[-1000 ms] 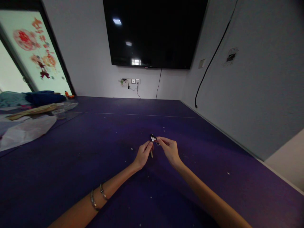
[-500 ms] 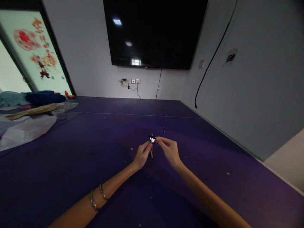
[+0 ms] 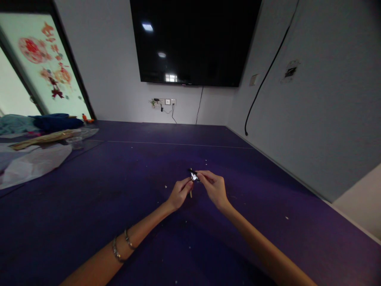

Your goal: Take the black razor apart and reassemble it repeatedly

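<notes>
Left hand (image 3: 178, 193) and right hand (image 3: 214, 188) outstretched, fingers (image 3: 188, 183) pinching small black piece (image 3: 193, 175) (both sides)

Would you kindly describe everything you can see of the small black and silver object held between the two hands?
The small black and silver object is tiny, dark with a shiny metallic glint; its exact shape is too small to tell. A thin pale stick-like part hangs below it. It is held in the air above the purple surface, pinched between the fingertips of the left hand and the right hand, which meet around it.
</notes>
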A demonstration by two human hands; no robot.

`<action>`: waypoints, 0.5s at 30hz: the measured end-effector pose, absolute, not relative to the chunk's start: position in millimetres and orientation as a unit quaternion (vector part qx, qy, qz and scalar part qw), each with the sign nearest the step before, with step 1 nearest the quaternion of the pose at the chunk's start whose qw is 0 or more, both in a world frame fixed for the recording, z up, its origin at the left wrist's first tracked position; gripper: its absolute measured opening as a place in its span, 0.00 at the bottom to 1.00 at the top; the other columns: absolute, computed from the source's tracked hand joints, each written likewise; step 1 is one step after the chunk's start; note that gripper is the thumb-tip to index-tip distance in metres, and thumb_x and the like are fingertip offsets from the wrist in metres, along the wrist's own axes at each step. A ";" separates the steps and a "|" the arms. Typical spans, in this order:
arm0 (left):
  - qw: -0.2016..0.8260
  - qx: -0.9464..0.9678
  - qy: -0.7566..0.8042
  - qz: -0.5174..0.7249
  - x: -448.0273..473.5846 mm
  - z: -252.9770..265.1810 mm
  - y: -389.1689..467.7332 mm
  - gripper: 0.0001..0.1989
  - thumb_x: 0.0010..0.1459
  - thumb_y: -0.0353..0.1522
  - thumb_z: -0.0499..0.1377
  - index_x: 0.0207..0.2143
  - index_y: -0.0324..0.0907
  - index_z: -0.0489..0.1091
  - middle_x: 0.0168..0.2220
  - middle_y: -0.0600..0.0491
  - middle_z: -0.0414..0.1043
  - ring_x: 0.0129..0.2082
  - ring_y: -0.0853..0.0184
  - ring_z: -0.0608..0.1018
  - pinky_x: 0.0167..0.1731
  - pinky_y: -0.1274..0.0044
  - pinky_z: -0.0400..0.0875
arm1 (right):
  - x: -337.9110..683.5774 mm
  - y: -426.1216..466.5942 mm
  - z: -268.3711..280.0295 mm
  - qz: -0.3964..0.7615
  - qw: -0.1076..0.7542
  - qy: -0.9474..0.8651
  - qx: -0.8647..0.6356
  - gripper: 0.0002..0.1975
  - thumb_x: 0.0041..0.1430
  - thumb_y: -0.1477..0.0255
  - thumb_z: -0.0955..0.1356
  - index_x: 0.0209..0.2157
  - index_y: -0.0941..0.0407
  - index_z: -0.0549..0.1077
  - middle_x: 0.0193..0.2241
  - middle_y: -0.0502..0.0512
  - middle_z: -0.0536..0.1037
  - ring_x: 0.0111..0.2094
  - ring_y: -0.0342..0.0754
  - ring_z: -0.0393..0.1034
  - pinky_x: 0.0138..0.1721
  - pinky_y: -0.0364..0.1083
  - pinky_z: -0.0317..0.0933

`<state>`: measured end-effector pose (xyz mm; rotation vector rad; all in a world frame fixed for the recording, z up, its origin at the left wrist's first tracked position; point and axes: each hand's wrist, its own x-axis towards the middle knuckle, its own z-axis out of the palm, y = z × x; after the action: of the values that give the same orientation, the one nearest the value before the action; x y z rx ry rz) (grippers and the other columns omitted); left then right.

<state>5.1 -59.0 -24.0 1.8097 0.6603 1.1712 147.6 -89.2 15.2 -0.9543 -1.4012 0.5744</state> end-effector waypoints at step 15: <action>0.515 0.601 0.246 0.559 -0.5 -3.7 -52.1 0.20 0.57 0.47 0.50 0.23 0.39 0.60 0.15 0.61 0.51 0.14 0.77 0.54 0.14 0.82 0.46 | 164.0 -49.1 -2.8 0.236 0.609 -0.595 -0.467 0.13 0.53 0.64 0.66 0.34 0.57 0.78 0.33 0.56 0.80 0.36 0.51 0.73 0.39 0.49 0.65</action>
<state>-0.5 -52.1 -3.7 1.4449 0.5921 1.3430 164.0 -49.1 -2.8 -1.0794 -1.3747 0.5461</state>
